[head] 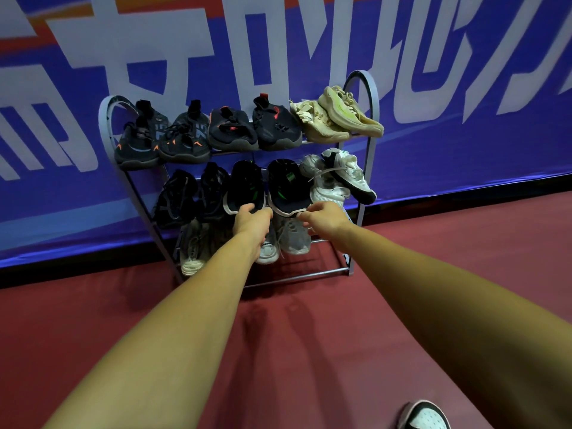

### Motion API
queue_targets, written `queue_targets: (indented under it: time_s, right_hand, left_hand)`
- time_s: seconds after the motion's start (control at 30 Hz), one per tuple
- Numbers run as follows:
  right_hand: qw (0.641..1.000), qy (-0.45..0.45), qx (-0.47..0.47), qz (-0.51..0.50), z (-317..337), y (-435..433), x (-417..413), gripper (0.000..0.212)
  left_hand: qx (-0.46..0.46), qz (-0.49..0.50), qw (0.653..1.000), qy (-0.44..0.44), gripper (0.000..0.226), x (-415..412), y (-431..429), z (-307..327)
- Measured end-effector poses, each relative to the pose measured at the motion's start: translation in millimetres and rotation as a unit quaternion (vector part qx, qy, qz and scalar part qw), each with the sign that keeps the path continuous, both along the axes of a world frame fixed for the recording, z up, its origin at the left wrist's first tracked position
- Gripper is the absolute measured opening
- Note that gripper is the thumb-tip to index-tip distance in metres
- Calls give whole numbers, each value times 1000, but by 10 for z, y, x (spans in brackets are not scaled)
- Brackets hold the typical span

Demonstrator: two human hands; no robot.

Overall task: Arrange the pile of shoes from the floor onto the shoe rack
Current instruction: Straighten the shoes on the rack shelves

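You face a grey metal shoe rack (370, 97) holding black shoes with orange accents (137, 140), beige shoes (340, 114), black-and-green shoes (286, 187), against a blue banner with white lettering (464, 72), dark red floor (294, 335)

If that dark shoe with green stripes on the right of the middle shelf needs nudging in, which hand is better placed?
Probably the right hand: its fingertips sit at the toe of the right-hand black shoe with green stripes on the grey metal shoe rack. The left hand is at the neighbouring shoe's toe.

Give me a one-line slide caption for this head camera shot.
Both hands, left and right, set a pair of black shoes on the middle shelf of a nearly full shoe rack.
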State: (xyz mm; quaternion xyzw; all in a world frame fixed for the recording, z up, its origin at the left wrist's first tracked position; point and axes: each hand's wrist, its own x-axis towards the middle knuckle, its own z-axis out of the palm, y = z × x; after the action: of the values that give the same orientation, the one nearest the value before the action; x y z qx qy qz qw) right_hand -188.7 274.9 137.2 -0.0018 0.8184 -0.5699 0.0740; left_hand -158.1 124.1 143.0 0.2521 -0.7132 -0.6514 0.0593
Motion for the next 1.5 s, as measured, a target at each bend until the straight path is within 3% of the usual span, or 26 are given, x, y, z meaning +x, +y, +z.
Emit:
queue_targets:
  time_s: [0.33,0.6,0.83,1.03,1.27,1.37,1.5]
  right_hand:
    - [998,-17,34,-43,-39,341,-169,27]
    - [990,-62,-9,-125,-101,387,-410,20]
    - [974,-109,-91,-179,-132,330,-570,46]
    - [948,-133,-191,-216,-141,274,-593,25]
    - [925,-144,-259,-238,37,176,-398,15]
    - [923,-149,-288,-210,96,120,-290,7]
    - [943,-137,-257,-160,115,93,-187,10]
  left_hand:
    - [13,-122,992,-3,11,-183,575,126]
    - [-21,-123,992,14,8,-433,683,105]
    - [-31,-128,991,0,8,-556,578,51]
    - [-17,-144,989,-6,9,-543,521,53]
    - [-4,-160,987,2,2,-459,443,94]
    - [7,-147,989,5,11,-453,402,100]
    - [21,-131,991,3,32,-450,358,112]
